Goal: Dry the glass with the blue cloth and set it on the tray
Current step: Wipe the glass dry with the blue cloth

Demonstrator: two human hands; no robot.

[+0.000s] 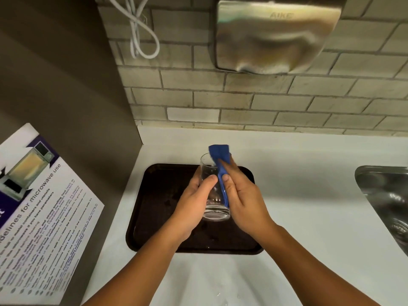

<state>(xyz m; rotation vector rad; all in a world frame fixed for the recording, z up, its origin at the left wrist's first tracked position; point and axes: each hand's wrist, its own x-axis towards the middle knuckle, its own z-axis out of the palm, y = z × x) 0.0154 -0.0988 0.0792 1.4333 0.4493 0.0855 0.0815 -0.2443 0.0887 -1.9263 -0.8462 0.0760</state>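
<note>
A clear drinking glass (213, 204) is held tilted above the dark brown tray (159, 206), its open mouth pointing away from me. My left hand (194, 199) grips the glass's left side, thumb across the front. My right hand (240, 195) presses the folded blue cloth (220, 160) against the glass's right side, from the rim down toward the base. The cloth's upper end sticks up past the rim. The tray lies on the white counter (309, 195) with nothing standing on it.
A steel sink (388, 202) is set into the counter at the right edge. A steel hand dryer (276, 36) hangs on the tiled wall above. A brown panel with a microwave-use poster (39, 213) stands at left. Water drops dot the counter's front.
</note>
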